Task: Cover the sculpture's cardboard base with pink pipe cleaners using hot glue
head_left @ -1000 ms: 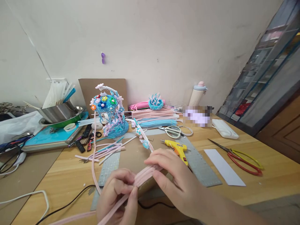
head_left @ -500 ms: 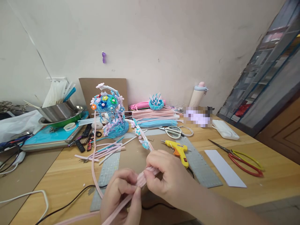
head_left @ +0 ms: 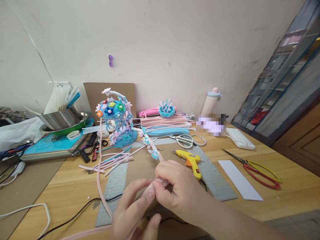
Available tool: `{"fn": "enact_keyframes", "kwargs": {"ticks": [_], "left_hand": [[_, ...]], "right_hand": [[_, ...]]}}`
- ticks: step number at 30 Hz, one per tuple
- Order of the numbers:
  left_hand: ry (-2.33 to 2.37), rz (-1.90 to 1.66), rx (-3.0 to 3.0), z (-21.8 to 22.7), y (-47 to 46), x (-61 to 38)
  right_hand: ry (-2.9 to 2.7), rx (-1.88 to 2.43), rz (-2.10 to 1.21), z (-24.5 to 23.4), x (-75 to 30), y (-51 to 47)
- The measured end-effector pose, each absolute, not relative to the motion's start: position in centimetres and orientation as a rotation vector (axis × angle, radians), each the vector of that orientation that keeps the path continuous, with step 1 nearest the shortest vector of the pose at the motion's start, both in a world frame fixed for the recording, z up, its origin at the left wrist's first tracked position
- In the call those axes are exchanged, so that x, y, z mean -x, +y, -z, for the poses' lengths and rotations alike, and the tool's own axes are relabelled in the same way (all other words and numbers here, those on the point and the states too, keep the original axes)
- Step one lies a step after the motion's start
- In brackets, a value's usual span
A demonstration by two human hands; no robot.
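Note:
My right hand (head_left: 176,185) is closed round a bundle of pale pink pipe cleaners (head_left: 160,181). From the far side of that fist sticks out a stem decorated with small blue, white and pink flowers (head_left: 150,148). My left hand (head_left: 135,208) grips the same bundle just to the left, its thumb pressed along the pink strands and another finger held away from them. A long loose pink pipe cleaner (head_left: 100,181) curves up from beside my left hand. The far ends of the strands inside both hands are hidden.
A yellow glue gun (head_left: 190,160) lies just beyond my right hand. Scissors with red and yellow handles (head_left: 262,175) and a white card strip (head_left: 238,180) are on the right. Behind stand a blue flowered pipe-cleaner jellyfish (head_left: 113,108) and piled pipe cleaners (head_left: 163,121). Metal bowls (head_left: 60,118) stand left.
My left hand has shifted slightly right and its grip has changed: the thumb now lies along the strands near the right fist. My right hand stays almost in place.

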State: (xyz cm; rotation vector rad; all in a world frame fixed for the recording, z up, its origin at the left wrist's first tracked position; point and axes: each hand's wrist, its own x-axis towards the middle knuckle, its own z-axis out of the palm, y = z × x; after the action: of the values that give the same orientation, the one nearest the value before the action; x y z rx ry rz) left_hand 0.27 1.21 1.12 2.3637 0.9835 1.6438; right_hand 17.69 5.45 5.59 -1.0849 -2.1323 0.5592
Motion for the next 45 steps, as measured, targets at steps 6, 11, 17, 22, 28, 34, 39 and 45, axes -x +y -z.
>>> {"fn": "enact_keyframes", "kwargs": {"ticks": [6, 11, 17, 22, 28, 34, 39, 45], "left_hand": [[0.951, -1.714, -2.269, -0.4, 1.8, -0.5], [0.965, -1.659, -2.389, -0.7, 1.8, -0.3], [1.024, -1.727, -2.324, -0.5, 1.7, -1.0], [1.048, -1.864, -2.183, 0.1, 1.6, -1.6], [0.972, -1.621, -2.467, -0.7, 1.8, -0.1], [0.995, -1.798, -2.316, 0.2, 2.0, -0.7], [1.041, -1.850, -2.272, 0.4, 1.8, -1.0], [1.001, -1.653, -2.452, -0.3, 1.5, -0.1]], "right_hand": [[-2.088, 1.123, -0.615, -5.7, -17.9, 5.4], [-1.994, 0.995, -0.894, -5.9, -18.8, 5.6], [-1.913, 0.881, -0.956, -5.6, -18.9, 5.7], [-1.867, 0.879, -1.020, -5.1, -18.9, 5.7], [-1.653, 0.862, -1.379, -5.1, -19.3, 5.7], [-1.803, 0.901, -1.156, -5.3, -18.8, 5.9], [-1.846, 0.901, -1.044, -5.3, -18.5, 5.9], [-1.797, 0.867, -1.109, -5.2, -19.1, 5.4]]}}
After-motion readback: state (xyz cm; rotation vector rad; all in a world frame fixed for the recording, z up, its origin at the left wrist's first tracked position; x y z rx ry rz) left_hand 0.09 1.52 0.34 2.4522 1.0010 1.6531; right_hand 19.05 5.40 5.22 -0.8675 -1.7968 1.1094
